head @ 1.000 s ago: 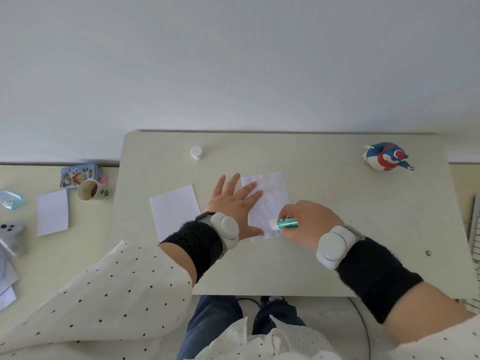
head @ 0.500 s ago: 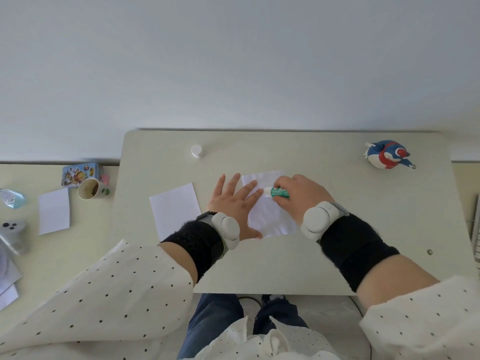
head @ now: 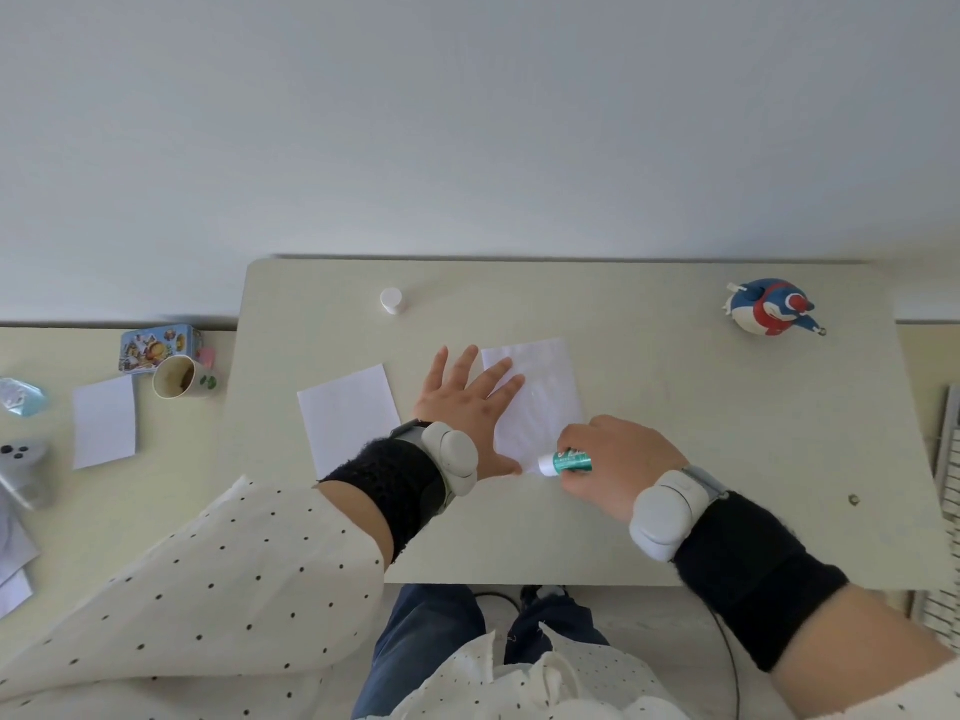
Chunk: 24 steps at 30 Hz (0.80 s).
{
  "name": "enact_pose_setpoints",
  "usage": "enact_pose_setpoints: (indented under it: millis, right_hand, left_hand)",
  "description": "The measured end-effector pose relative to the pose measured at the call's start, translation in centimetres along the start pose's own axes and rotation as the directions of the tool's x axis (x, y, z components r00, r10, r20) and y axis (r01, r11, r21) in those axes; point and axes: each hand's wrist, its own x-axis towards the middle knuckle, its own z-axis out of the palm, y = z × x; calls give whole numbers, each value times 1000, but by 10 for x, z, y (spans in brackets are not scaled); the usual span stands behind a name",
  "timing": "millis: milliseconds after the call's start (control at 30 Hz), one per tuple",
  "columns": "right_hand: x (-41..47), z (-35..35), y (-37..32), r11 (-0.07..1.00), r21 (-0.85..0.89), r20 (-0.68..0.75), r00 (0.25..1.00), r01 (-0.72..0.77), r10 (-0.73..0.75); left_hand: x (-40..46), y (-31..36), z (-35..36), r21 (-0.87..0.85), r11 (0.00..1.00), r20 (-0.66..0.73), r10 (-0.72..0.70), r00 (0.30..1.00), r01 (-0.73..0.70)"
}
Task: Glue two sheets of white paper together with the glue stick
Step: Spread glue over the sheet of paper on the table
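Far left on the lower side surface (head: 104, 511): a grey controller (head: 21, 467), a loose paper slip (head: 104, 422), a picture tin (head: 156, 348) and a used cup (head: 179, 376). None of it is in play.

On the main surface (head: 701, 433), the second sheet (head: 345, 413) lies flat at left, untouched and just beside our left wrist. A white cap (head: 391, 300) stands at the far edge, likely off the glue stick.

Our left hand (head: 462, 402) is flat, fingers straight and spread, pressing the left edge of the first sheet (head: 540, 387) to pin it.

Our right hand (head: 618, 462) is curled around the glue stick (head: 569, 463), with its white tip at the near edge of that sheet.

A toy bird (head: 769, 309) sits far right.

Status: we are mid glue application on sheet 1. Faint sheen on it suggests partial coverage; we cannot confirm how much. Left to do: finish coating, put the stick down, lay sheet 2 on top, align edges, press.
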Motion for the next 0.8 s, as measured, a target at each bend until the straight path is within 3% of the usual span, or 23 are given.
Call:
enact_pose_setpoints:
  millis: [100,200,367,800]
  right_hand:
    - [-1,-8,2,999,50,-7,1000,-19,20]
    - [-7,-16,12,978,190,-139,984,-82,110]
    - [-9,-18,21,968,224,-242,955,-115,169]
    - [28,-11,-1,973,202,-220,963,-114,159]
  left_hand:
    - [-1,2,-1,10,1000,1,-6,1000,6]
    - [-4,4,-1,8,999,-24,-36,999,36]
    - [-10,11,-6,-10,999,-62,-46,997,46]
    - [-11,12,-22,-246,967,-58,-75,996,58]
